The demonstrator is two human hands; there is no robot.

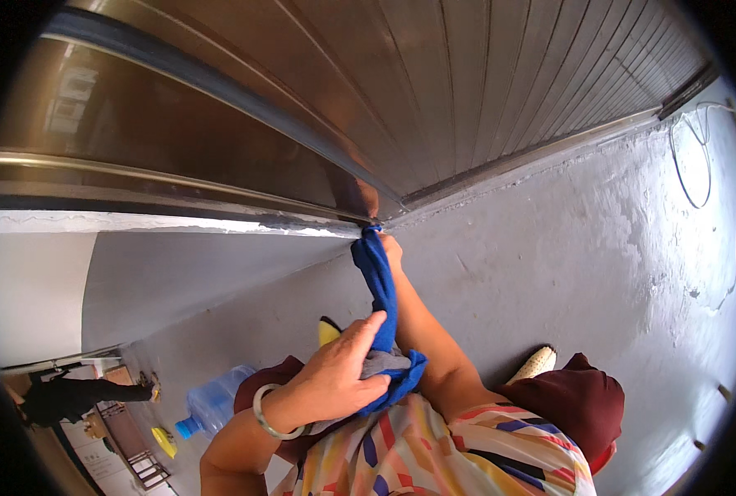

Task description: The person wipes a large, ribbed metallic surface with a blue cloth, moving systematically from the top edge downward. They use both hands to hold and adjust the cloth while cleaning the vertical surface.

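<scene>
A long blue cloth (376,281) with a grey part (384,362) is bunched and stretched between my two hands. Its far end touches the lower corner where the brown metal panel (484,83) meets the dark frame post (244,107). My right hand (391,248) is closed on that far end, low at the corner, its fingers partly hidden by the cloth. Nearer my body, my left hand (335,364), with a pale bangle on the wrist, grips the loose near end, thumb and fingers around it.
A white ledge (128,221) runs left from the corner. Behind my left arm lies a clear blue water jug (215,401). At far left another person (78,401) in dark clothes is near a yellow object (164,442). A looped cable (690,169) hangs on the right.
</scene>
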